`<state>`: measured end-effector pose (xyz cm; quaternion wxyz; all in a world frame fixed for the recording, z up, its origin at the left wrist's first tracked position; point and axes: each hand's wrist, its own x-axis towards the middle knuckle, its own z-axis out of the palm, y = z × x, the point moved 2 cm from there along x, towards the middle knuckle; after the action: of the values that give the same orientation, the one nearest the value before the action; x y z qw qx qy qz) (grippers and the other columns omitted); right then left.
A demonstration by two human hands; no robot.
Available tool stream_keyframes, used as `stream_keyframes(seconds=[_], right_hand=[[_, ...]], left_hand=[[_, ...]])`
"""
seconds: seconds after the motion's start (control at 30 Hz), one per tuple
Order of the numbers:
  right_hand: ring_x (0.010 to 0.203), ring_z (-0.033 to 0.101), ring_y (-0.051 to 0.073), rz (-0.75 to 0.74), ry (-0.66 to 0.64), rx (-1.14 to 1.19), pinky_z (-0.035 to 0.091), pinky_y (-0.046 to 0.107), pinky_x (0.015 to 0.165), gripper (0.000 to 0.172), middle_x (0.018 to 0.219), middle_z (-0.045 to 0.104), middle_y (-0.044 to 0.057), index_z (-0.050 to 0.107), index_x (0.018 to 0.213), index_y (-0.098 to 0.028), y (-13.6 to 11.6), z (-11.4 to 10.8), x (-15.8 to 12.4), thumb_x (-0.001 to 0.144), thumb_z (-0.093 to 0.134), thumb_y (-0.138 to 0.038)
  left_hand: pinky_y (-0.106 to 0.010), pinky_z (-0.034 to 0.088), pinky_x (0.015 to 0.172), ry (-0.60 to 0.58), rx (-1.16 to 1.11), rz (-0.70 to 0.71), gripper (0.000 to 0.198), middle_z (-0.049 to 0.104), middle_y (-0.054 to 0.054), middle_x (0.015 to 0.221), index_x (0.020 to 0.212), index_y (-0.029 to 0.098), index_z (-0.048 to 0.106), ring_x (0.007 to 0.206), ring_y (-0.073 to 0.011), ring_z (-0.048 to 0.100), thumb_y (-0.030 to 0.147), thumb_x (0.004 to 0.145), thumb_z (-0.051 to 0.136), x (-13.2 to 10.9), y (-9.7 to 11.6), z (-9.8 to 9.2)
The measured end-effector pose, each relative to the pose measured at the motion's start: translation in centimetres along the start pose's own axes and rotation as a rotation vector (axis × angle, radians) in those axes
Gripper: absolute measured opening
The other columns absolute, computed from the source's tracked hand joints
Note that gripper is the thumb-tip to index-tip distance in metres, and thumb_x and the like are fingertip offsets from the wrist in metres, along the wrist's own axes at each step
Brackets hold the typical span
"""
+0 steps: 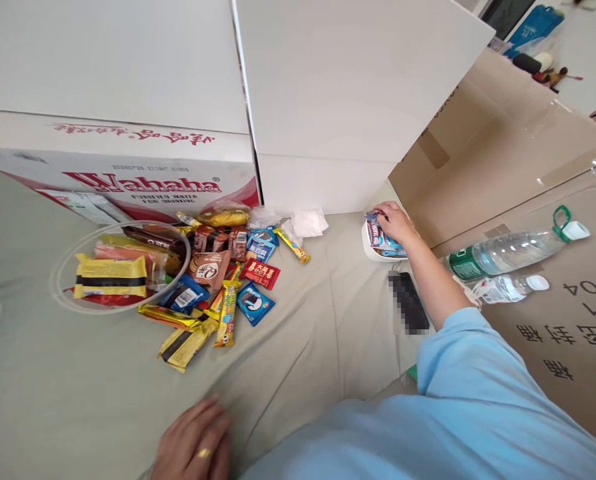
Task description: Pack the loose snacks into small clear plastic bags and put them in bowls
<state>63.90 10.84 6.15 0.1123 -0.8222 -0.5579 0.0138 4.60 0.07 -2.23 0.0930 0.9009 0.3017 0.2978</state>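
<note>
Snack packet (378,235), blue/red, lies in white dish (367,249) on grey cloth (328,320), just beside cardboard box (528,167). R hand (397,223) rests on it, fingers curled over the top; can't tell if pinched or only touching. L hand (194,443) lies flat on cloth, fingers loose, holding nothing. Snack pile (218,280) & clear bowl (58,280) well apart to the left; water bottle (508,252) lies on the box.

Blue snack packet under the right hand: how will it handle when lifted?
Probably light and floppy: the snack packet looks like thin printed film, lying flat in the white dish. Likely slick, since the wrapper looks glossy. Unlikely to roll, being flat; the right hand rests on it.
</note>
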Motion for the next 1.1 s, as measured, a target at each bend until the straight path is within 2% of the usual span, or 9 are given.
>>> stream_keyframes(seconds=[0.1,0.23,0.33,0.4,0.5,0.6,0.77,0.9,1.1], right_hand=[[0.125,0.055,0.028,-0.018,-0.008,-0.015,0.042,0.043,0.113,0.052,0.14,0.064,0.009,0.063,0.142,-0.021,-1.1,-0.1,-0.4,0.095,0.039,-0.02],[0.122,0.058,0.026,-0.082,-0.007,0.037,0.042,0.042,0.112,0.049,0.132,0.069,0.007,0.072,0.128,-0.021,-1.1,0.1,-0.4,0.092,0.038,-0.016],[0.121,0.059,0.023,-0.13,0.022,0.101,0.041,0.038,0.112,0.047,0.129,0.07,0.005,0.074,0.12,-0.022,-0.8,0.2,-0.6,0.094,0.036,-0.016],[0.121,0.059,0.023,-0.144,0.035,0.119,0.041,0.037,0.111,0.044,0.129,0.07,0.006,0.074,0.119,-0.023,-0.8,0.1,-1.0,0.099,0.034,-0.024],[0.121,0.058,0.028,-0.131,0.029,0.051,0.044,0.041,0.106,0.039,0.132,0.068,0.008,0.071,0.124,-0.025,-1.2,-0.2,-1.5,0.101,0.045,-0.042],[0.118,0.057,0.032,-0.152,-0.008,-0.028,0.043,0.045,0.104,0.036,0.132,0.068,0.009,0.069,0.126,-0.026,-1.2,-0.4,-1.6,0.095,0.057,-0.038],[0.123,0.055,0.031,-0.226,-0.048,0.008,0.04,0.044,0.108,0.033,0.126,0.072,0.005,0.072,0.12,-0.025,0.9,-1.4,-1.7,0.09,0.057,-0.027],[0.117,0.058,0.029,-0.215,-0.108,0.013,0.045,0.041,0.103,0.035,0.129,0.071,0.004,0.071,0.122,-0.026,1.7,-1.7,-2.2,0.091,0.055,-0.027],[0.119,0.056,0.036,-0.139,-0.151,-0.209,0.046,0.05,0.101,0.035,0.123,0.071,0.015,0.072,0.122,-0.021,-1.0,0.1,-1.9,0.099,0.047,-0.034]], left_hand=[[-0.036,0.054,0.095,-0.062,-0.184,0.142,0.031,0.074,-0.009,0.11,0.117,0.021,0.063,0.11,-0.0214,0.068,0.007,0.092,0.051,8.5,3.5,3.0],[-0.039,0.048,0.103,-0.172,-0.302,0.429,0.036,0.071,-0.013,0.127,0.133,0.017,0.059,0.127,-0.0234,0.061,0.017,0.098,0.05,20.4,9.3,10.7],[-0.044,0.036,0.116,-0.262,-0.259,0.436,0.046,0.058,-0.015,0.15,0.148,0.016,0.049,0.142,-0.0241,0.049,0.028,0.103,0.047,27.4,12.7,16.7],[-0.046,0.03,0.119,-0.346,-0.204,0.373,0.049,0.053,-0.015,0.155,0.15,0.016,0.046,0.144,-0.0248,0.046,0.029,0.103,0.049,30.4,13.9,19.8],[-0.046,0.034,0.109,-0.413,-0.139,0.335,0.041,0.059,-0.015,0.146,0.144,0.015,0.052,0.142,-0.0242,0.046,0.024,0.105,0.044,32.4,14.4,22.7],[-0.043,0.035,0.093,-0.394,-0.108,0.349,0.035,0.069,-0.013,0.125,0.13,0.016,0.061,0.129,-0.0232,0.053,0.019,0.108,0.034,32.8,14.3,23.7],[-0.042,0.029,0.082,-0.353,-0.07,0.3,0.033,0.069,-0.009,0.097,0.097,0.016,0.068,0.109,-0.0235,0.056,0.015,0.107,0.036,33.4,14.2,23.8],[-0.042,0.028,0.082,-0.326,-0.071,0.301,0.032,0.068,-0.009,0.095,0.096,0.017,0.067,0.105,-0.0229,0.055,0.014,0.106,0.037,33.8,14.3,23.7],[-0.042,0.033,0.088,-0.362,-0.101,0.29,0.033,0.068,-0.009,0.103,0.104,0.019,0.07,0.112,-0.0237,0.055,0.019,0.106,0.037,33.3,13.7,23.4]])
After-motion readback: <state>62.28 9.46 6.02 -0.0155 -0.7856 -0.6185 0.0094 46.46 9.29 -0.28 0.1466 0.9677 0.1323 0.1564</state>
